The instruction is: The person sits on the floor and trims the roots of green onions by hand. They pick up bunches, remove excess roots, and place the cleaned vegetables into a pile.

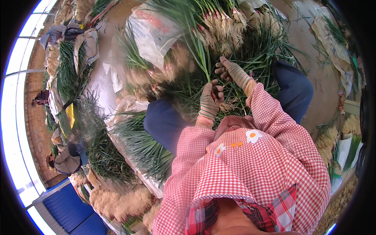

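Observation:
My left hand [210,98], in a striped fingerless glove, grips a spring onion [206,63] near its base. Its green leaves point up and away, and its reddish bulb and pale roots [226,105] stick out below the fingers. Just to the right, my right hand [233,72], gloved alike, holds nothing visible and has its fingers apart and partly bent. Loose green leaves [249,63] lie beneath both hands, between my knees. Beyond them rests a pile of spring onions [218,22], roots towards me.
A printed white sack [155,29] lies over more onions at the upper left. Beside my left knee [163,120] are leafy onions [144,141] on sheeting. A person [67,160] sits at the far left near a leaf heap [108,155]. Rooted bundles [120,202] line the lower left.

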The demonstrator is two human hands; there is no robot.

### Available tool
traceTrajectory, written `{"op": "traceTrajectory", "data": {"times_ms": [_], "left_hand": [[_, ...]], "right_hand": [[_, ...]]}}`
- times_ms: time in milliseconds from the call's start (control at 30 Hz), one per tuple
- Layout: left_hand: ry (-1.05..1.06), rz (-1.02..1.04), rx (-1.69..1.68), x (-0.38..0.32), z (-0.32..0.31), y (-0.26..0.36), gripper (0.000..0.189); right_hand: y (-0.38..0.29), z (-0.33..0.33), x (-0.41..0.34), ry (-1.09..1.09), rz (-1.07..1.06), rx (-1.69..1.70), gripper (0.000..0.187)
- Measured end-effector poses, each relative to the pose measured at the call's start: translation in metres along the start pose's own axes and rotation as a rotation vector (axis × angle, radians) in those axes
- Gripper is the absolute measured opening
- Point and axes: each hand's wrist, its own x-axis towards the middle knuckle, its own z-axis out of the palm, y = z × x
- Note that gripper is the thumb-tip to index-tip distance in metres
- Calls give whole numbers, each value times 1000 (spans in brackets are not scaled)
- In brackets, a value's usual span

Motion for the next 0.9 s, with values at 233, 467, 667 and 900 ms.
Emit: {"op": "traceTrajectory", "data": {"times_ms": [233, 467, 667, 900], "left_hand": [[-107, 222, 214, 11, -13, -8, 26], [-28, 556, 205, 2, 32, 87, 37], [-183, 171, -138, 61, 27, 101, 34], [-134, 495, -186, 29, 50, 121, 21]], "right_hand": [[58, -14, 73, -41, 47, 769, 16], [-42, 28, 68, -8, -284, -1471, 43], [-149, 50, 178, 423, -66, -1501, 47], [-146, 33, 61, 93, -771, -588, 29]]}}
